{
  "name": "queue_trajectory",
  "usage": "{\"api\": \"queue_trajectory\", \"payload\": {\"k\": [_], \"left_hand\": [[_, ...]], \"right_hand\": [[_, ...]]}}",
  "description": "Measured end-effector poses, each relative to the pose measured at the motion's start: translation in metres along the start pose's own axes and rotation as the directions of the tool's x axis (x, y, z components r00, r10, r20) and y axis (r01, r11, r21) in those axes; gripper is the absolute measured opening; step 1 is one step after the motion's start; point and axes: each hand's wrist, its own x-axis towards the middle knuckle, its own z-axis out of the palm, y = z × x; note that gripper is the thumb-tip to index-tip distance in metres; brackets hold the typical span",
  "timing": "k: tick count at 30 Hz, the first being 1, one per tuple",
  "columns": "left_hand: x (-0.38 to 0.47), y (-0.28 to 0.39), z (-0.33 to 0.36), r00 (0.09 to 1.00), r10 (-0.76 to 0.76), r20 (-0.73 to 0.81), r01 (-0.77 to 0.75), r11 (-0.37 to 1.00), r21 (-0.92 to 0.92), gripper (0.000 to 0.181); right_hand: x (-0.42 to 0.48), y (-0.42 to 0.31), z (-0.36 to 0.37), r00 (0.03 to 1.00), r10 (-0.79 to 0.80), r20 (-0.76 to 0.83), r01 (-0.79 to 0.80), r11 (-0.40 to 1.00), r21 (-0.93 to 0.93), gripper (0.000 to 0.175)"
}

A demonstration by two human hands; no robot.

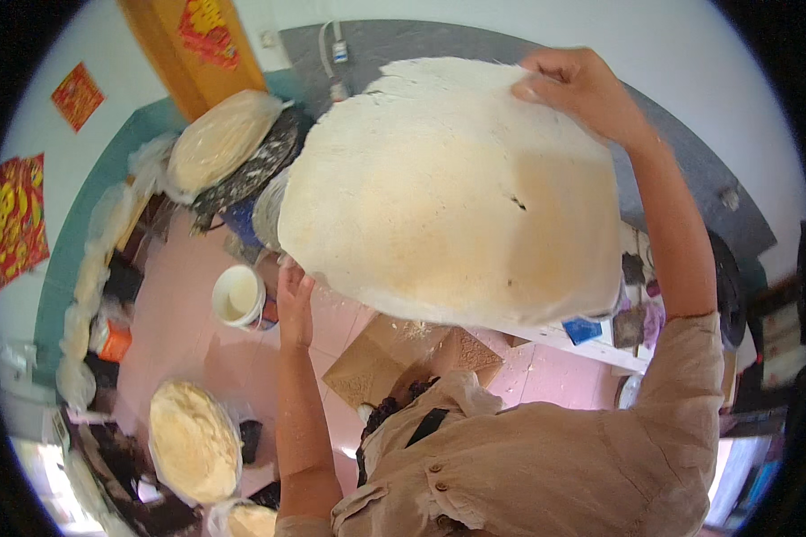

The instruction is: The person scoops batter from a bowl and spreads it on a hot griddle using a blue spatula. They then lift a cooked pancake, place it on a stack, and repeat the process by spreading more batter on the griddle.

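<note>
A large, thin, pale flatbread (pixel 430 194) hangs spread out in front of me, held up between my two hands. Its upper edge is ragged, and it has a small dark hole right of its middle. My right hand (pixel 564 87) pinches the upper right edge between thumb and fingers. At the lower left edge, my left hand (pixel 294 288) touches the sheet with its fingers raised; whether they pinch it is hard to tell. The sheet hides most of the work surface behind it.
A stack of flatbreads in clear plastic (pixel 225 141) rests on a dark round griddle-like plate at the left. Below stands a white bucket (pixel 238 295) with pale contents. More flatbreads (pixel 195 440) lie lower left. Flattened cardboard (pixel 403 356) covers part of the pink tiled floor (pixel 228 362).
</note>
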Motion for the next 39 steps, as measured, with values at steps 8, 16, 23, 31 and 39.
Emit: {"api": "queue_trajectory", "payload": {"k": [8, 16, 23, 31, 39], "left_hand": [[-0.126, 0.007, -0.053, 0.921, -0.212, -0.325, 0.198, 0.977, -0.076, 0.028], [-0.288, 0.029, -0.06, 0.755, -0.113, -0.646, 0.103, 0.993, -0.053, 0.025], [-0.452, 0.016, -0.071, 0.533, -0.013, -0.846, -0.208, 0.967, -0.146, 0.01], [-0.629, -0.002, 0.03, -0.018, -0.175, -0.984, -0.283, 0.945, -0.162, 0.033], [-0.718, -0.082, 0.124, -0.519, -0.2, -0.831, -0.667, 0.703, 0.248, 0.036]], "right_hand": [[0.014, 0.051, 0.114, 0.965, -0.082, 0.249, 0.068, 0.996, 0.063, 0.023], [0.022, -0.015, 0.223, 0.831, -0.298, 0.469, 0.147, 0.932, 0.332, 0.014], [-0.009, -0.171, 0.325, 0.626, -0.526, 0.576, 0.161, 0.809, 0.565, 0.012], [-0.122, -0.395, 0.392, 0.069, -0.848, 0.526, 0.506, 0.484, 0.714, 0.014], [-0.401, -0.613, 0.462, -0.533, -0.843, 0.067, 0.133, -0.006, 0.991, 0.016]]}}
